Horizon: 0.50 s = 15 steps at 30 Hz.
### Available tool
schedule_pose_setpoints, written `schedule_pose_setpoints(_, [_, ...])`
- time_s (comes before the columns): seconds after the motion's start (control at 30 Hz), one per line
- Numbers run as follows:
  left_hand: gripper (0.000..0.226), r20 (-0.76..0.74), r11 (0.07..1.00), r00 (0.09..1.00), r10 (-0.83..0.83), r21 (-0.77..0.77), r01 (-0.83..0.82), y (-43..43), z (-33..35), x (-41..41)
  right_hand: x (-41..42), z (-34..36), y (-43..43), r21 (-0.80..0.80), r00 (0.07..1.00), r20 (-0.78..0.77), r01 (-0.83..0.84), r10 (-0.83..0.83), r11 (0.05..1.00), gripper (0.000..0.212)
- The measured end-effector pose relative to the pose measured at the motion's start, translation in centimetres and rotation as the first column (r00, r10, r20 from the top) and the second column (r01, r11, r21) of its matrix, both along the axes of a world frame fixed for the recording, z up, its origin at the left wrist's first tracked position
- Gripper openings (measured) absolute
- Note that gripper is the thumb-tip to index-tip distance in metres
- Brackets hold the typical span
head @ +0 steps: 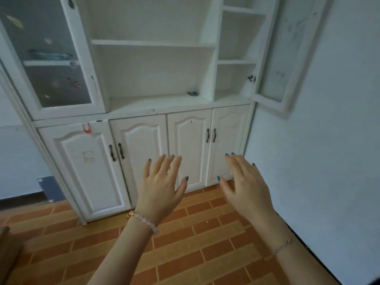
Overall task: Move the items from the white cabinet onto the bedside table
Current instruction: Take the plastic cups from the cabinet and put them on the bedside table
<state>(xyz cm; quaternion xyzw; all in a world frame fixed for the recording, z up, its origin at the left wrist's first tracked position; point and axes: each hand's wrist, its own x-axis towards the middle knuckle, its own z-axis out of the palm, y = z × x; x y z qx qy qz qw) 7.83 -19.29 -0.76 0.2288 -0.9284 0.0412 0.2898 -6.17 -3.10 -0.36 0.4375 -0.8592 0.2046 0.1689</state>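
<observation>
The white cabinet stands ahead against the wall, with open shelves in the middle and four shut lower doors. A small dark object lies at the back right of the lowest open shelf. Behind the left glass door a shelf carries some blurred bluish items. My left hand and my right hand are both raised in front of the lower doors, palms down, fingers spread, holding nothing. The bedside table is not clearly in view.
The right upper door hangs open toward the white wall. The floor is orange-brown tile. A brown object's edge shows at the lower left. A red hook sits above the left lower door.
</observation>
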Motion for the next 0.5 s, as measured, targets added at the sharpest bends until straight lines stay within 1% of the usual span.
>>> schedule_pose_setpoints(0.07, [0.054,0.001,0.999,0.999,-0.033,-0.005,0.034,-1.9,0.2,-2.7,-2.2,0.3,-1.5,-0.003,1.000,0.014,0.027,-0.027,1.000,0.058])
schedule_pose_setpoints(0.23, [0.055,0.009,0.996,0.996,-0.090,-0.018,0.090,-7.2,1.1,-9.1,-7.9,1.8,-6.1,-0.001,0.997,0.013,0.081,-0.081,0.997,0.058])
schedule_pose_setpoints(0.37, [0.055,0.007,0.988,0.988,-0.154,-0.030,0.154,-10.3,1.6,-14.6,-12.1,2.1,-8.5,-0.052,0.989,0.013,0.148,-0.148,0.988,0.062])
schedule_pose_setpoints(0.5, [0.055,0.022,0.973,0.973,-0.228,-0.030,0.229,-11.6,1.4,-19.5,-15.6,1.4,-9.6,-0.056,0.978,0.029,0.206,-0.205,0.977,0.070])
